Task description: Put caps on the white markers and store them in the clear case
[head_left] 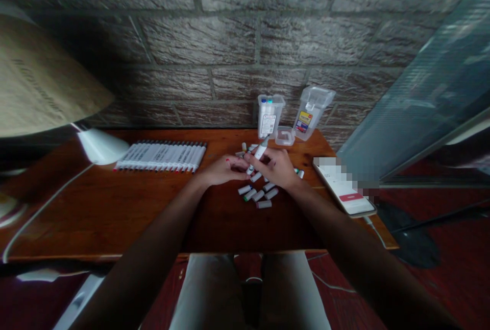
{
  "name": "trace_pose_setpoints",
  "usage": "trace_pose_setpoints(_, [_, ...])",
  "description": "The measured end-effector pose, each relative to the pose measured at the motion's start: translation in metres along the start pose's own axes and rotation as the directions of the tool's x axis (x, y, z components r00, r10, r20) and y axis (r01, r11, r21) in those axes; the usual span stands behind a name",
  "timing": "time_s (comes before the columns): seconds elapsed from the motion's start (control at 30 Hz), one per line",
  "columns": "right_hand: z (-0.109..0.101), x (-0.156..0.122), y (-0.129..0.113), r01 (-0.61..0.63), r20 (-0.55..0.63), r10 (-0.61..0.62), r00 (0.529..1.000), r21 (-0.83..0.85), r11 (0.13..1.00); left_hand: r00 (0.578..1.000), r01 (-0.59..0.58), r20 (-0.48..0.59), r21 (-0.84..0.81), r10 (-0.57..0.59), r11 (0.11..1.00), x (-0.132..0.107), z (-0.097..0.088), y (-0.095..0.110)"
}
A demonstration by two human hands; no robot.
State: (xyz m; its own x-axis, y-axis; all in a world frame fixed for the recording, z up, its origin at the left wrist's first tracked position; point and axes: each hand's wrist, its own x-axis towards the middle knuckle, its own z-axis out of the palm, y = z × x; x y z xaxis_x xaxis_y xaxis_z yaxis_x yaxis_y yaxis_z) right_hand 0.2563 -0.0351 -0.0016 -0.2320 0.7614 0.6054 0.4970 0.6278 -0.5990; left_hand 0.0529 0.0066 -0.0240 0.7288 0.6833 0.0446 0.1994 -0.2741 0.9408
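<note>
On the wooden desk, my right hand (278, 164) is closed around a white marker (261, 151), which tilts with its grey end up toward the wall. My left hand (225, 168) meets it at the lower end, fingers pinched there; whether they grip the barrel or a cap is hard to see. Several short white marker caps (259, 195) with coloured ends lie loose below and around both hands, some partly hidden behind them. To the left, a row of white markers (161, 156) lies side by side.
A clear plastic case (271, 115) holding a few markers stands by the brick wall. Beside it are a small clear lid (285, 136) and another clear case (312, 110). A phone (344, 187) with a cable lies at right; a lamp (101, 146) stands at left.
</note>
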Motion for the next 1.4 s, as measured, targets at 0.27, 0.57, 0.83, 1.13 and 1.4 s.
trace_pose_setpoints(0.27, [-0.013,0.007,0.002,-0.111,-0.273,0.094,0.957,-0.047,0.993,0.998,0.054,-0.009,-0.062,-0.055,0.997,-0.001,0.001,0.004])
trace_pose_setpoints(0.57, [-0.007,0.005,-0.003,-0.096,-0.189,0.099,0.977,0.026,0.995,0.996,0.032,-0.074,-0.119,-0.041,0.992,0.0,0.004,0.0])
trace_pose_setpoints(0.83, [-0.007,0.007,0.003,-0.135,-0.265,0.16,0.951,0.109,0.985,0.982,0.038,-0.174,-0.197,-0.073,0.98,0.002,0.009,0.005])
trace_pose_setpoints(1.13, [-0.007,0.006,0.002,-0.152,-0.242,0.179,0.954,0.126,0.98,0.988,0.043,-0.136,-0.208,-0.072,0.977,0.001,0.007,0.005])
trace_pose_setpoints(1.4, [-0.003,0.008,0.009,-0.218,-0.178,0.285,0.942,0.321,0.922,0.986,0.084,-0.116,-0.262,-0.118,0.961,0.001,0.004,0.006])
